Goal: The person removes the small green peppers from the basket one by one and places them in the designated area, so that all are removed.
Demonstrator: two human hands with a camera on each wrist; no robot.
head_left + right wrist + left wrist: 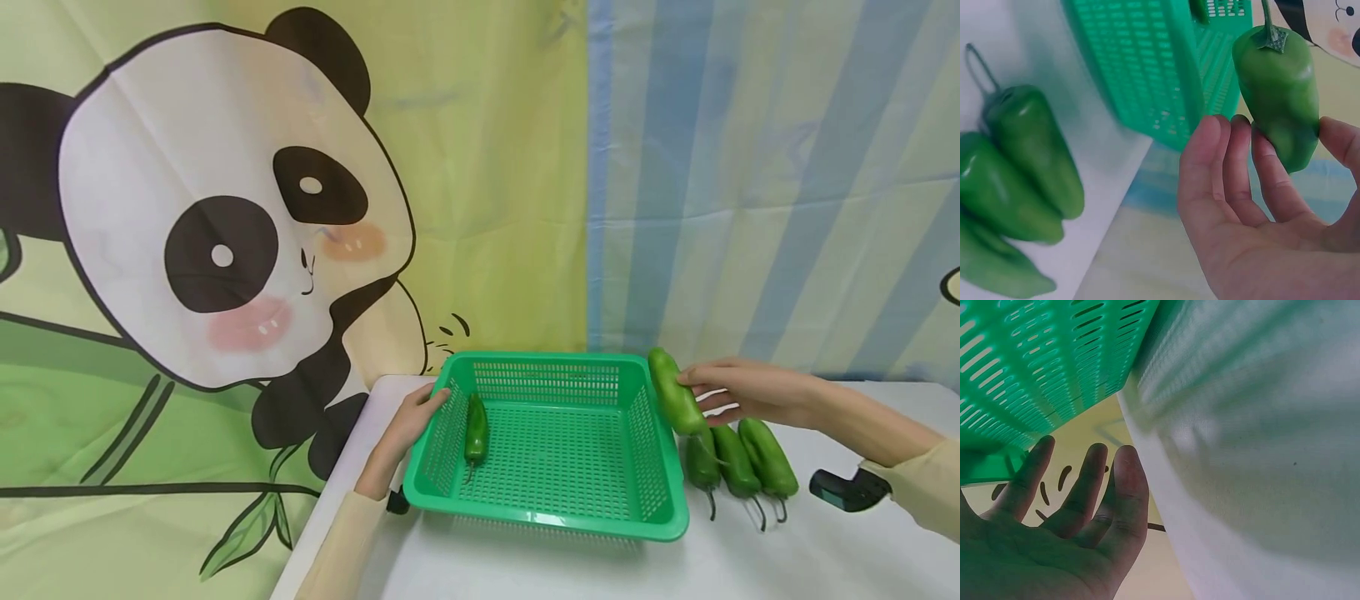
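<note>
A green plastic basket [551, 523] with slotted walls stands on the white table. My left hand [408, 421] holds its left rim, with the thumb over the edge; in the left wrist view the other fingers [1129, 487] extend outside the wall. Inside, one green pepper [476, 433] lies near the left side. My right hand [738, 390] pinches another green pepper [1279, 87] between thumb and fingertips, above the basket's right rim. In the right wrist view its stem points up. Three more green peppers [1035, 147] lie side by side on the table, below the right hand.
The white table [847, 554] reaches back to a hanging cloth [510, 208], printed with a large panda at left and blue stripes at right. A dark strap device [847, 490] is on the right wrist. The basket's right wall stands close beside the loose peppers.
</note>
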